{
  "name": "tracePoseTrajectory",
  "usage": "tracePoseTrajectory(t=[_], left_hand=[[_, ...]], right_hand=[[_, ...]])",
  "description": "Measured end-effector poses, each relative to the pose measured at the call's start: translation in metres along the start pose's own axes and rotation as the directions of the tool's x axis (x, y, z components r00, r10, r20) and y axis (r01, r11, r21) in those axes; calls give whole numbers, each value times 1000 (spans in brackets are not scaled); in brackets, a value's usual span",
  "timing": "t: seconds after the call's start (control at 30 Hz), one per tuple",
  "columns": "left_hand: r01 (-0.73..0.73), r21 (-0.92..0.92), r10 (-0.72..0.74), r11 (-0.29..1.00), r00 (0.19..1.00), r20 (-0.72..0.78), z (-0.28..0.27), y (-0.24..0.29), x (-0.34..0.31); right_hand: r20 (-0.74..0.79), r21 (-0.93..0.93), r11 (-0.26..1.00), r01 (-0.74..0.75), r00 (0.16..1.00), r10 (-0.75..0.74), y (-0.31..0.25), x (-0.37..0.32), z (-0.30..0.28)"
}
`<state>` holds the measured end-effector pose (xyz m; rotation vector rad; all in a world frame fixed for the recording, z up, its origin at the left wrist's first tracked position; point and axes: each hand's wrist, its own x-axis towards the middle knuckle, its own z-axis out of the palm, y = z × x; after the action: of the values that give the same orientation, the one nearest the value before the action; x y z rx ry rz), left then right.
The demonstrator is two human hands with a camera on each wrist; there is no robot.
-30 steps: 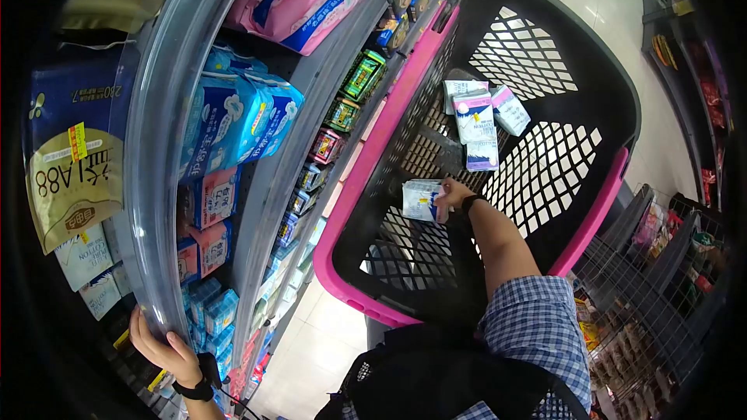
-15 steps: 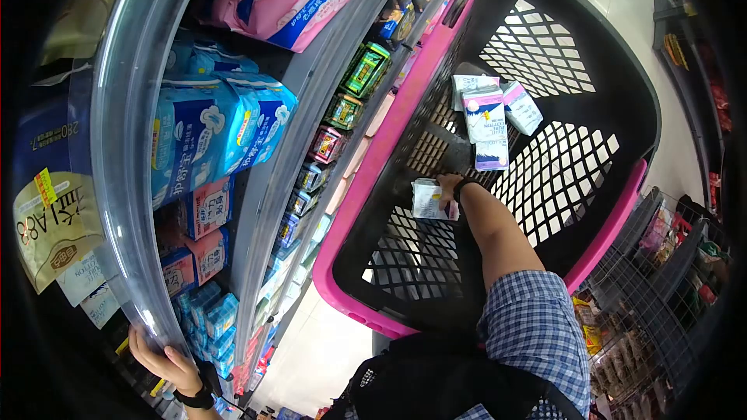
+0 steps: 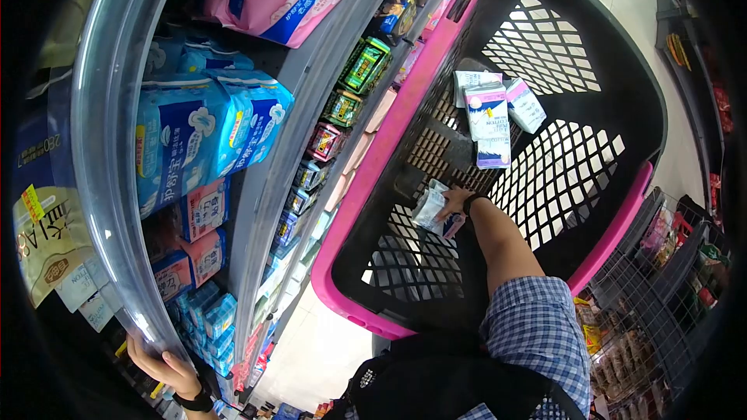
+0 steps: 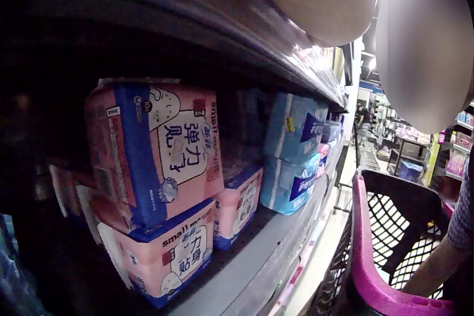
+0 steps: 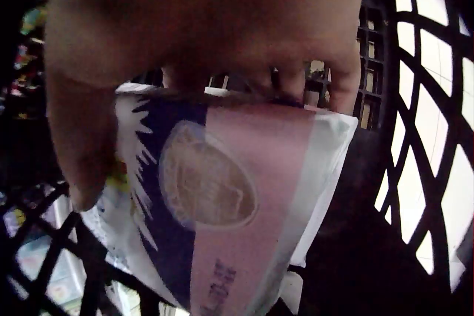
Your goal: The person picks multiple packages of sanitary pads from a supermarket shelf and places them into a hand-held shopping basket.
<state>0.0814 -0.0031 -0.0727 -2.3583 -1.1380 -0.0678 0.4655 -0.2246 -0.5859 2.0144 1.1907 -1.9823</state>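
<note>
Packet (image 3: 428, 207) is held by the right-hand grip (image 3: 456, 201) inside the basket (image 3: 393, 128), the shelf edge (image 3: 101, 187) by the left-hand grip (image 3: 167, 369); a drop could be caused by loose pinching, contact being partly hidden.

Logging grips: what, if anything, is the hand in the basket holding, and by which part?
The right hand holds a packet by its palm-side edge, thumb at the white end.

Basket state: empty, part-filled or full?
Part-filled: the basket holds several white packs, the right hand grips another pack inside, with room left around them.
</note>
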Motion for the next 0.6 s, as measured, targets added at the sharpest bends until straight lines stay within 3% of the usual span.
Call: tracePoseTrajectory(t=[0.03,0.1,0.2,0.33,0.53,0.6], left_hand=[[-2,2,2,1000,1000,1,0,-1,-1],[12,23,-12,1000,1000,5,0,-1,-2],[22,8,-22,1000,1000,2,1,-1,-2],[22,-12,-22,1000,1000,1,0,-2,-3],[33,-21,-33,999,999,3,1,-4,-5],[49,-16,-49,999,999,1,1,-4,-6]], right_hand=[[1,2,1000,2,1000,-2,7,10,3],[284,249,967,-59,959,-14,13,25,0],[391,196,976,-91,920,7,11,25,-12],[434,225,968,-112,901,4,6,16,-23],[380,235,960,-150,923,51,10,17,-16],[312,271,958,-92,950,3,15,19,-6]])
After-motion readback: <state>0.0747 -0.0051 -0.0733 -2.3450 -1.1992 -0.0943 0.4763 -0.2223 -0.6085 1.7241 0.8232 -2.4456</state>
